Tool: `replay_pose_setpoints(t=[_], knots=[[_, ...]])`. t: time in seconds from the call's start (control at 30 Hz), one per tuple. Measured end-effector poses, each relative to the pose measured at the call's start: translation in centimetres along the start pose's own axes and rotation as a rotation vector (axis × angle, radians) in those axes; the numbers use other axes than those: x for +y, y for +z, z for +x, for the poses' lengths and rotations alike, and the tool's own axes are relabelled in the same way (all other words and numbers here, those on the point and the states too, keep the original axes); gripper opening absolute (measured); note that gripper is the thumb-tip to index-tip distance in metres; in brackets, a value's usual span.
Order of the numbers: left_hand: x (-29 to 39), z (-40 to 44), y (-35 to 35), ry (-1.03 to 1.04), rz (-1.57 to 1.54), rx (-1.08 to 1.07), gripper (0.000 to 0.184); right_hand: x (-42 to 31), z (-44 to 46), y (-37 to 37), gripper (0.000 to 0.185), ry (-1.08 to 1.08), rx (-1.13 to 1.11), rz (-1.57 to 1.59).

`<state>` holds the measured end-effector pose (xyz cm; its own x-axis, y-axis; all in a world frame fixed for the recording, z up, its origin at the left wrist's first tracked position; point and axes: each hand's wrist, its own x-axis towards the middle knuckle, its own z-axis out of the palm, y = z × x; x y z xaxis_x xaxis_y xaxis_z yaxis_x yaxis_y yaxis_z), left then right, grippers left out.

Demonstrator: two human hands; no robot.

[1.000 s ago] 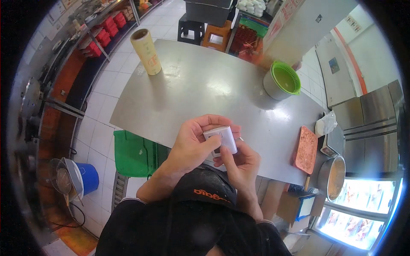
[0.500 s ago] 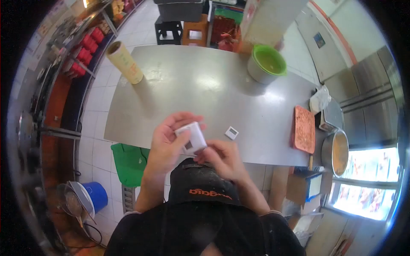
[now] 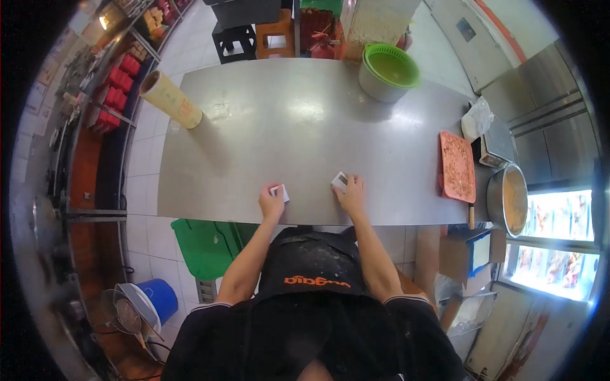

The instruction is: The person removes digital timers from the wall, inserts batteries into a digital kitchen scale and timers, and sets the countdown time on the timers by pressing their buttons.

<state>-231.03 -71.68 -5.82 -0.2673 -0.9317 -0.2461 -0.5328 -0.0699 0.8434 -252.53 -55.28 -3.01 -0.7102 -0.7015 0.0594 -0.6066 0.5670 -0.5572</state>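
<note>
Near the front edge of the metal table (image 3: 254, 146), my left hand (image 3: 272, 203) is closed on a small white box (image 3: 279, 192), its fingers over the left side. To the right, my right hand (image 3: 352, 195) has its fingers around a small white device with a dark screen (image 3: 341, 180), which rests at the tabletop. The two hands are apart, with bare metal between them. Fine details of both white items are too small to make out.
A film roll (image 3: 171, 100) stands at the back left, a green basket in a pot (image 3: 391, 70) at the back right. On the right are a reddish tray (image 3: 457, 166), a scale (image 3: 499, 143) and a metal bowl (image 3: 508, 200). A green bin (image 3: 204, 244) stands below the front edge.
Both hands held one white item together; now they are apart and further forward at the table. The right hand has let go of it and taken hold of the screened device. The view has shifted.
</note>
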Motion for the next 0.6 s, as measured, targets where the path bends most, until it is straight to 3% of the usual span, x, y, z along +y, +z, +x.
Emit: replay_pose_setpoints(t=[0.03, 0.1, 0.13, 0.2, 0.27, 0.4, 0.47, 0.6], knots=[[0.5, -0.3, 0.2, 0.01, 0.008, -0.002, 0.04, -0.7, 0.2, -0.3, 0.061, -0.013, 0.007, 0.122], [1.9, -1.2, 1.1, 0.492, 0.623, 0.378, 0.049, -3.0, 0.6, -2.4, 0.059, -0.031, 0.025, 0.247], [3.7, -1.6, 1.5, 0.499, 0.623, 0.38, 0.049, -5.0, 0.4, -4.5, 0.056, -0.064, -0.033, 0.326], [9.0, -3.4, 0.9, 0.371, -0.052, -0.02, 0.052, -9.1, -0.2, -9.1, 0.053, -0.093, -0.089, 0.411], [14.5, -5.7, -1.6, 0.041, -0.921, -0.685, 0.051, -13.4, -0.8, -13.8, 0.049, 0.104, -0.481, 1.011], [23.8, -10.4, -6.1, 0.263, -0.989, -0.796, 0.049, -19.3, -2.2, -19.8, 0.049, -0.038, -0.484, 1.053], [25.4, -11.0, -7.0, 0.349, -1.126, -0.697, 0.055, -20.9, -2.6, -21.6, 0.048, -0.084, -0.423, 1.206], [27.4, -13.3, -9.5, 0.481, -0.973, -0.534, 0.058, -23.0, -3.4, -24.1, 0.046, 0.003, -0.416, 1.397]])
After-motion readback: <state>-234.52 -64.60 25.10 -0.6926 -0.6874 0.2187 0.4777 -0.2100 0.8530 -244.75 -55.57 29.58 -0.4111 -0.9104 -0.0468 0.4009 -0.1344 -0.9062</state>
